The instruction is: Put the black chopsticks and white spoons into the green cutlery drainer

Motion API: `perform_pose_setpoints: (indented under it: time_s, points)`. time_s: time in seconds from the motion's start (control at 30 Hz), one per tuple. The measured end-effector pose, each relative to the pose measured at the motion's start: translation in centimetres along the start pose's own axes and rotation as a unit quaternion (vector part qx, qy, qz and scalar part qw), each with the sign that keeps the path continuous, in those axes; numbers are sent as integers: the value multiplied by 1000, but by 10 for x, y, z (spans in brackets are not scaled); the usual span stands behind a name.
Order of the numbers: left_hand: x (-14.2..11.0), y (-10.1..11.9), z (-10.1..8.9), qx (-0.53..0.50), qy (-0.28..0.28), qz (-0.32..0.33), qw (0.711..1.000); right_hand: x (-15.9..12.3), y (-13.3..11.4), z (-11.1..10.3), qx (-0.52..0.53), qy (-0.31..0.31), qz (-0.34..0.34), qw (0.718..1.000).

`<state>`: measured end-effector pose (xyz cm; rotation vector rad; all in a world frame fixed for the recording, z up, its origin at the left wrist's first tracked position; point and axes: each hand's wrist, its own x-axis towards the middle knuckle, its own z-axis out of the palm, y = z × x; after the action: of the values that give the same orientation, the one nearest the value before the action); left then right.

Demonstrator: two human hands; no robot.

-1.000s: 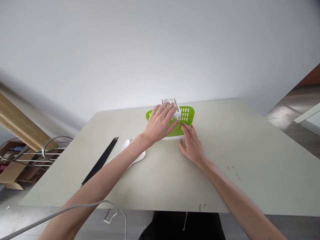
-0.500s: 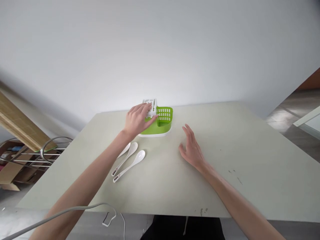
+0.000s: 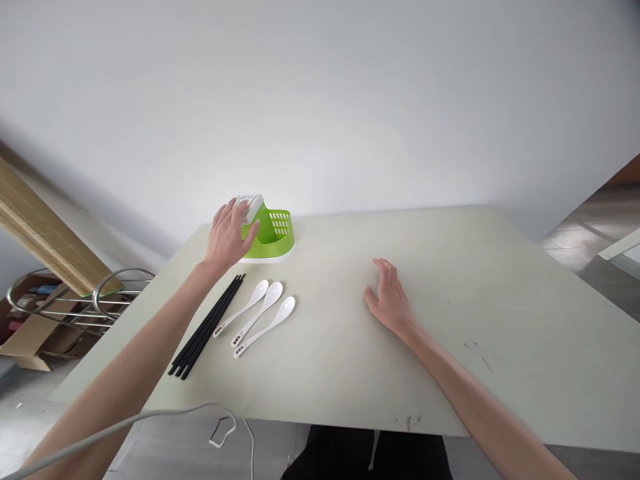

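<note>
My left hand [image 3: 226, 237] is at a green utensil holder [image 3: 273, 250] with a white top and base. The fingers lie over the white top, and the thumb rests near the green front. Part of the holder is hidden behind this hand. My right hand [image 3: 391, 300] is held over the right half of the table, fingers slightly bent and thumb apart, with nothing in it. Between my arms lie three white spoons [image 3: 286, 307], handles pointing toward me. Left of them, several black chopsticks [image 3: 207, 327] lie side by side, next to my left forearm.
The pale table [image 3: 340, 360] stands against a white wall [image 3: 350, 120]. A grey cable [image 3: 165, 412] crosses my left forearm at the near edge. On the left are a metal rack [image 3: 107, 293], a cardboard box [image 3: 30, 337] and a long wooden board [image 3: 50, 230].
The utensil holder has moved left along the table together with my left hand, and turned slightly. The black chopsticks have come into sight from behind my left forearm. My right hand stays nearly still.
</note>
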<state>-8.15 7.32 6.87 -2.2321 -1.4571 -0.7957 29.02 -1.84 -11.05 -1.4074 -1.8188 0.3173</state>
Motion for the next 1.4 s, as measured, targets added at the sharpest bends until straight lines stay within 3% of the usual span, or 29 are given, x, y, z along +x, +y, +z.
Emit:
perform_pose_setpoints:
  time_s: [0.1,0.27,0.4,0.5,0.63,0.83,1.4]
  points:
    - [-13,39,5,-38,7,52,998,0,0,0,3,-8,10,1000]
    - [-49,137,29,-186,-13,115,976,1,3,0,19,4,19,1000]
    - [-77,206,54,-353,-67,67,931,4,7,0,55,48,23,997]
    - [-88,236,74,-461,-145,11,875,4,10,-3,78,59,41,994]
    - [-90,246,94,-509,-234,-31,828,2,11,-8,107,44,70,991]
    - [-91,240,100,-567,-261,-108,773,3,-2,-15,121,-2,76,990]
    - [-95,242,104,-556,-263,-124,778,2,-5,-19,73,-51,39,995]
